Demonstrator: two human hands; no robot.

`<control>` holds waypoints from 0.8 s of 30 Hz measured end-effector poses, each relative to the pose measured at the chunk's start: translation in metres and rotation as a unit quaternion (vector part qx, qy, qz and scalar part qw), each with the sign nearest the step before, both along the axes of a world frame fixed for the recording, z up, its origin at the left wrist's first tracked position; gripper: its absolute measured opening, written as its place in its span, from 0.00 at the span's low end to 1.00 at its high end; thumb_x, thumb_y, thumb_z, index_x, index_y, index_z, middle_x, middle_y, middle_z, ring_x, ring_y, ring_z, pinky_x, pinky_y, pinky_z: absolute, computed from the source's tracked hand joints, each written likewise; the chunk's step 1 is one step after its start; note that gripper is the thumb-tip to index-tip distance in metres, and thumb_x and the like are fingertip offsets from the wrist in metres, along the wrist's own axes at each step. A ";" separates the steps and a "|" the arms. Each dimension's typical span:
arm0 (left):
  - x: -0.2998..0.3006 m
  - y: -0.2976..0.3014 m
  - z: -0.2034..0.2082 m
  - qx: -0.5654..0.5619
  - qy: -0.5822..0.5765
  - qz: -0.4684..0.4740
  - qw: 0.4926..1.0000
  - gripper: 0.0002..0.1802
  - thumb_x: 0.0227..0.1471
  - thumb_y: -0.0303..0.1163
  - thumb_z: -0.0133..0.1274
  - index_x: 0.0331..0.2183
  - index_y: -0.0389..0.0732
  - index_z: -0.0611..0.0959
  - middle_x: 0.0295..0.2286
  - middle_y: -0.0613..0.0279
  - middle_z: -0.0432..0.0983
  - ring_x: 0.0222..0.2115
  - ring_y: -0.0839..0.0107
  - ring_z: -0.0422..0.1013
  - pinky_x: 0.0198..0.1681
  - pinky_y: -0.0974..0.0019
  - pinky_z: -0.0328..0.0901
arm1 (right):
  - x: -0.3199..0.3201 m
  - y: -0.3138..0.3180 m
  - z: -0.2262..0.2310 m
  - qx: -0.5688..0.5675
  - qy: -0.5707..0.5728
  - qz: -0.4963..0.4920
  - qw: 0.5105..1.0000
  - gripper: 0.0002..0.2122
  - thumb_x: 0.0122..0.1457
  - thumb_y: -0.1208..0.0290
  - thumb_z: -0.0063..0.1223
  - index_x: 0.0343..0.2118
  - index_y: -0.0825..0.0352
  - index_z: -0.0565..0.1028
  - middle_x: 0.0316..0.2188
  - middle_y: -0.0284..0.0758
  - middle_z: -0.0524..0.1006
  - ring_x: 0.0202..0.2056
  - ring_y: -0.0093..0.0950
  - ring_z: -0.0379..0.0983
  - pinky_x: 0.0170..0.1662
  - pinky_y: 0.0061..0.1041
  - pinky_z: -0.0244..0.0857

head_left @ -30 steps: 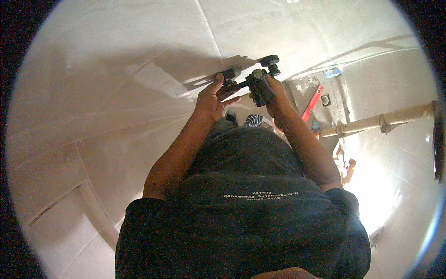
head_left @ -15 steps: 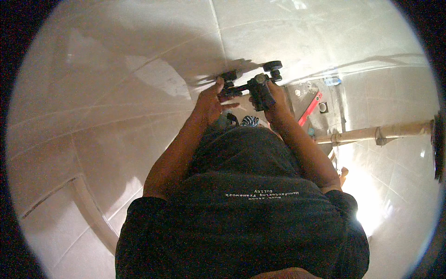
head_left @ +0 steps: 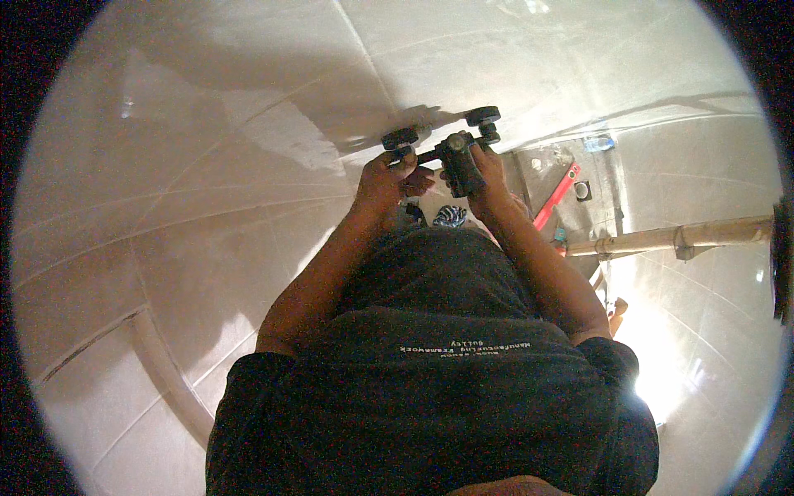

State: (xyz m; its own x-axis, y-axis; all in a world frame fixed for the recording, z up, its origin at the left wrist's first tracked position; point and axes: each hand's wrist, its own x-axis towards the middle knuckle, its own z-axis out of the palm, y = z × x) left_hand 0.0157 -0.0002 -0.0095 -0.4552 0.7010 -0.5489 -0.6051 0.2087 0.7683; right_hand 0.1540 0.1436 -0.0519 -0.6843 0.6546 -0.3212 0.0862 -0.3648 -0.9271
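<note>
Both of my hands are at a black bar-shaped tool with a round black pad at each end and a blocky body. It is held in front of a pale tiled wall [head_left: 248,165]. My right hand [head_left: 490,183] is closed round the tool's body [head_left: 460,162], below the right pad [head_left: 482,116]. At the other end, my left hand [head_left: 383,183] grips the stem under the left pad [head_left: 400,138], its thumb over the front and fingers curled. Whether the pads touch the wall I cannot tell.
Right of my arm lies a red bar like a spirit level [head_left: 557,197] beside a round opening [head_left: 582,191]. A blue-and-clear plastic item [head_left: 599,143] is farther off. A bamboo pole [head_left: 703,236] crosses at the right. Dark striped fabric [head_left: 449,217] shows beyond my shirt; glare fills the lower right.
My left hand's spread fingers have curled in around the tool's left end. The left pad shows more fully. The view has shifted slightly.
</note>
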 end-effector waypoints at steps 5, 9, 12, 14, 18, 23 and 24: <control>-0.002 0.003 0.012 -0.026 -0.009 -0.010 1.000 0.21 0.62 0.38 0.53 0.49 0.31 0.74 0.34 0.47 0.82 0.32 0.62 0.80 0.36 0.62 0.73 | -0.001 -0.003 0.009 -0.056 0.011 -0.014 0.998 0.14 0.66 0.65 0.50 0.49 0.68 0.75 0.34 0.40 0.81 0.29 0.28 0.81 0.29 0.25 0.76; 0.000 0.003 0.016 -0.031 -0.008 -0.014 0.999 0.22 0.61 0.39 0.54 0.49 0.32 0.74 0.35 0.48 0.82 0.33 0.62 0.80 0.39 0.60 0.73 | 0.001 -0.001 -0.009 0.008 -0.001 0.011 1.000 0.14 0.66 0.66 0.49 0.49 0.69 0.75 0.34 0.41 0.81 0.28 0.29 0.82 0.28 0.25 0.76; -0.002 0.002 0.013 -0.029 -0.007 -0.023 0.999 0.21 0.61 0.40 0.54 0.48 0.33 0.74 0.36 0.48 0.81 0.34 0.61 0.80 0.39 0.60 0.73 | 0.000 -0.002 -0.005 -0.068 0.007 -0.012 0.998 0.14 0.66 0.66 0.49 0.49 0.68 0.75 0.34 0.41 0.81 0.27 0.29 0.81 0.28 0.25 0.77; -0.003 0.001 0.013 -0.027 -0.006 -0.030 0.999 0.21 0.61 0.40 0.54 0.47 0.33 0.75 0.37 0.48 0.81 0.34 0.61 0.80 0.39 0.59 0.73 | -0.002 -0.004 0.007 -0.133 0.015 -0.032 0.990 0.14 0.66 0.66 0.50 0.50 0.67 0.75 0.33 0.41 0.81 0.27 0.29 0.81 0.27 0.25 0.77; -0.005 0.001 0.013 -0.028 -0.018 -0.039 0.999 0.20 0.61 0.39 0.55 0.47 0.33 0.75 0.36 0.49 0.81 0.35 0.60 0.80 0.39 0.59 0.74 | 0.001 -0.005 -0.008 -0.014 0.011 -0.014 1.000 0.14 0.66 0.65 0.50 0.50 0.66 0.75 0.31 0.40 0.81 0.26 0.28 0.81 0.27 0.25 0.76; -0.002 -0.003 0.014 -0.031 -0.026 -0.032 0.999 0.20 0.59 0.35 0.57 0.48 0.32 0.74 0.39 0.49 0.79 0.39 0.58 0.79 0.40 0.58 0.77 | 0.012 -0.007 -0.017 0.072 -0.030 0.015 0.997 0.14 0.64 0.66 0.53 0.50 0.65 0.75 0.30 0.41 0.81 0.27 0.28 0.81 0.28 0.28 0.76; -0.002 -0.003 0.014 -0.024 -0.024 -0.029 0.999 0.21 0.59 0.34 0.57 0.48 0.31 0.74 0.40 0.49 0.78 0.40 0.57 0.79 0.40 0.58 0.77 | 0.015 -0.007 -0.021 0.095 -0.034 0.021 0.995 0.15 0.63 0.66 0.54 0.50 0.64 0.75 0.30 0.41 0.81 0.28 0.29 0.81 0.29 0.29 0.76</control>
